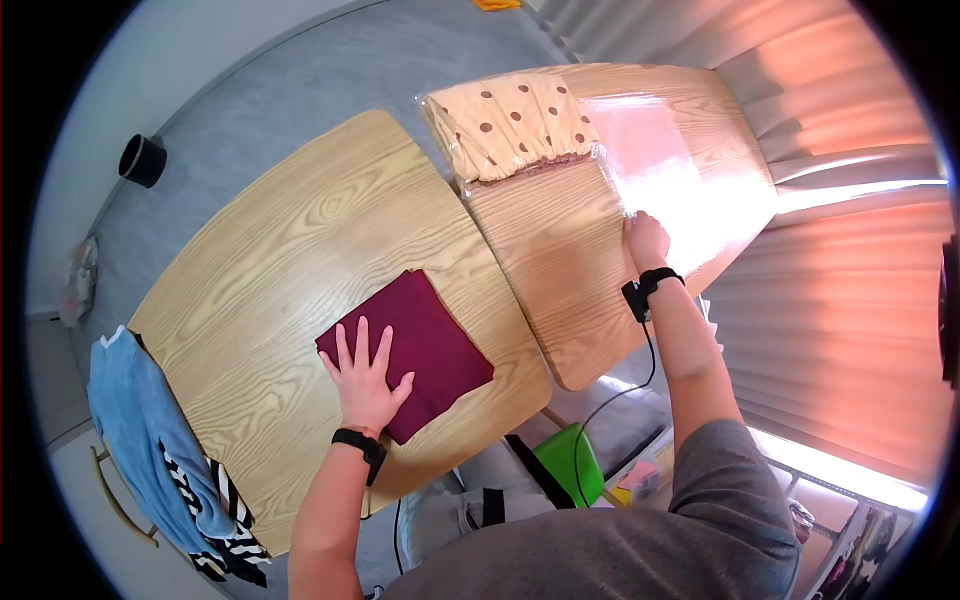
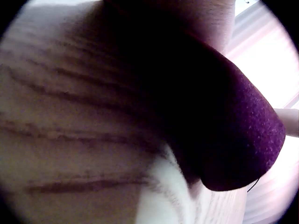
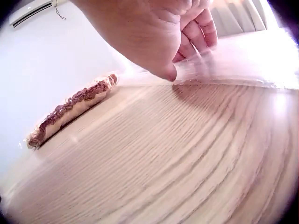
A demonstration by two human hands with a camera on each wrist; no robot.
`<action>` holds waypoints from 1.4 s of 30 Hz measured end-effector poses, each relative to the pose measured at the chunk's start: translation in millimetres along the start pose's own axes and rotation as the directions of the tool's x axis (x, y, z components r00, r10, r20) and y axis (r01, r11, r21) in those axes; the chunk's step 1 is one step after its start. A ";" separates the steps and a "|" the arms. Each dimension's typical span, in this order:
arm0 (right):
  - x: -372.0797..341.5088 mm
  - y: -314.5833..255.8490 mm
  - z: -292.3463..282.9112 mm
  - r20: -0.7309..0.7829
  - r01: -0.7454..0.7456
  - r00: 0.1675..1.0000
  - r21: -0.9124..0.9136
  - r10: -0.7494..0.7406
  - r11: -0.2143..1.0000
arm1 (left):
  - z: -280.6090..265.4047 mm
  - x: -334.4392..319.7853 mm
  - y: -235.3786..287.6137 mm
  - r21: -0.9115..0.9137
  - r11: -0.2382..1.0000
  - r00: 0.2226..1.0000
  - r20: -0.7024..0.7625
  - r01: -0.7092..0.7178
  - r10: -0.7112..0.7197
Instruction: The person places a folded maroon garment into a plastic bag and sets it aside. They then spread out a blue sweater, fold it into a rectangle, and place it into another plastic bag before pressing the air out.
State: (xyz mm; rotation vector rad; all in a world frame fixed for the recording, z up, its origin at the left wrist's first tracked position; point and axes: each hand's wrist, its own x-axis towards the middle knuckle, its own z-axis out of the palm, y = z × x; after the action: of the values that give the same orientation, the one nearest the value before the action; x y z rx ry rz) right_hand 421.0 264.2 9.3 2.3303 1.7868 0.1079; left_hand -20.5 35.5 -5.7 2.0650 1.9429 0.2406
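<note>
A folded maroon cloth (image 1: 445, 365) lies on the near wooden table. My left hand (image 1: 366, 388) rests on its left part, fingers straight and spread. The left wrist view has the cloth (image 2: 252, 135) dark and close up, hiding most of the hand. On the other table, my right hand (image 1: 648, 242) is at the near edge of a flat, shiny clear plastic bag (image 1: 645, 145). From the right wrist, the thumb of that hand (image 3: 154, 39) pinches the bag's edge (image 3: 233, 77), with the fingers behind the film.
A folded polka-dot cloth (image 1: 510, 125) in clear wrapping lies at the far table's left corner. Blue and striped clothing (image 1: 160, 440) hangs over the near table's left end. A narrow gap separates the tables. Curtains (image 1: 850, 330) hang at right; a black bin (image 1: 143, 161) stands on the floor.
</note>
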 end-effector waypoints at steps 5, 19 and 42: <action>3.4 7.1 17.2 -0.059 -0.037 0.997 0.029 0.039 0.999 | 1.6 -0.2 -1.1 0.009 1.000 1.000 0.000 -0.004 0.004; 18.8 65.1 2.4 0.175 -0.201 0.977 0.947 0.123 0.251 | 1.6 0.5 -2.4 -0.018 1.000 1.000 -0.026 -0.006 0.006; -348.9 -299.4 -74.5 -0.286 0.449 0.329 0.886 -0.900 -0.117 | -61.2 -95.5 -31.2 -0.999 -0.032 0.709 0.012 -0.016 -0.705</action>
State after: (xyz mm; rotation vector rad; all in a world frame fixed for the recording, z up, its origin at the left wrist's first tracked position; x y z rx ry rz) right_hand 31.4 11.4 43.6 0.8336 2.8860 -1.8629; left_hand -76.6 -52.0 49.4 0.3962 1.5344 1.6548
